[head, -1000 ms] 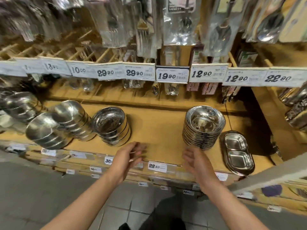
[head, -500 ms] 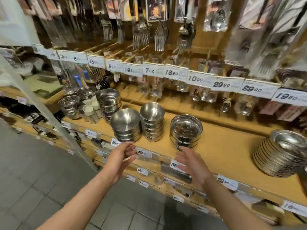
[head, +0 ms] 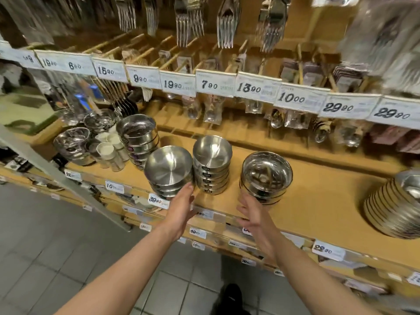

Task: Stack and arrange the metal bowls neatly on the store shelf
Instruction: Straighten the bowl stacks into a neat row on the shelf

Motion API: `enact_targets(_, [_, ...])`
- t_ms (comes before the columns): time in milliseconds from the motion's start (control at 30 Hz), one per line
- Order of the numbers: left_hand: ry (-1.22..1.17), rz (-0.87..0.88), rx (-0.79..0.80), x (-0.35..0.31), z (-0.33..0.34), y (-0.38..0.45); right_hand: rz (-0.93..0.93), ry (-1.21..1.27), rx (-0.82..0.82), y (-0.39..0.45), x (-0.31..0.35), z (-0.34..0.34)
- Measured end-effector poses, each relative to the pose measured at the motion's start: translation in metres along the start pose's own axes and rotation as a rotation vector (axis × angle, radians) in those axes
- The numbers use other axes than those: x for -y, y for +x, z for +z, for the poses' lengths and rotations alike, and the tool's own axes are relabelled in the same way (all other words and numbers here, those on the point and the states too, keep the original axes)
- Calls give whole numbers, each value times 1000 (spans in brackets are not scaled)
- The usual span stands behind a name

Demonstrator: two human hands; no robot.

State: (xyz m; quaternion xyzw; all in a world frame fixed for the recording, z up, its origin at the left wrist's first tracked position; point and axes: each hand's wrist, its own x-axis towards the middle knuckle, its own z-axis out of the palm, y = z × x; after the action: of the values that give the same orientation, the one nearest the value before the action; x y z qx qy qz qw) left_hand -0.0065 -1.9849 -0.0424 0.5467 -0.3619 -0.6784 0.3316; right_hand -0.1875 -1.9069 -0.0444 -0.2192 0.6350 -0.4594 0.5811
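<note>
Three stacks of steel bowls stand on the wooden shelf [head: 318,201]: a wide stack [head: 168,169], a taller narrow stack [head: 212,164] just right of it, and a shiny stack [head: 266,176] further right. My left hand [head: 181,210] is open, its fingertips touching or nearly touching the lower right side of the wide stack. My right hand [head: 254,218] is open, fingers spread, right in front of the shiny stack's base. Neither hand holds anything.
A tall stack of labelled bowls [head: 138,137], white cups [head: 109,148] and more bowls [head: 72,143] fill the shelf's left end. A leaning stack of flat dishes [head: 395,205] sits at the right. Price tags [head: 216,84] and hanging forks [head: 227,21] are above. A pale post [head: 56,171] slants at left.
The view has swung left and closer along the shelf. Both open hands have reached forward to the bowl stacks, the left to the wide stack, the right to the shiny one.
</note>
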Motion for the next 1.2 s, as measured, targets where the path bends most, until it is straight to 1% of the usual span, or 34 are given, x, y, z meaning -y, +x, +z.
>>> enact_targets(67, [11,2,-13,1,6,15,-18,1,6,20,-1,8])
enact_targets(167, [76,42,0,7,15,35,-17,59,-32,48,5,23])
enact_targets(267, [158,164,-6,18,22,52,-70,59,-49,70,7,33])
enact_targets(367, [230,259,-56,28,27,66,-96,99,-90,87,6,39])
enact_targets(467, [180,279,-74,33,31,70,-84,102,-136,101,4,45])
enact_targets(533, [98,230,-84,34,33,73,-127,170,-160,105,2,49])
enact_targets(600, [59,216,-78,34,32,73,-181,194,-184,105,-1,53])
enact_targets(700, [23,222,10,31,29,62,-252,271,-147,99,-7,55])
enact_targets(767, [-59,213,75,30,28,53,-302,252,-99,85,-5,56])
enact_targets(833, [-90,197,124,28,26,43,-337,217,-71,76,-6,54])
enact_targets(900, [-76,199,152,27,21,35,-343,188,-62,70,-10,51])
enact_targets(1100, [-6,207,153,29,8,41,-314,146,-66,59,-16,48])
enact_targets(1200, [33,283,232,28,13,56,-322,144,-77,64,-16,49])
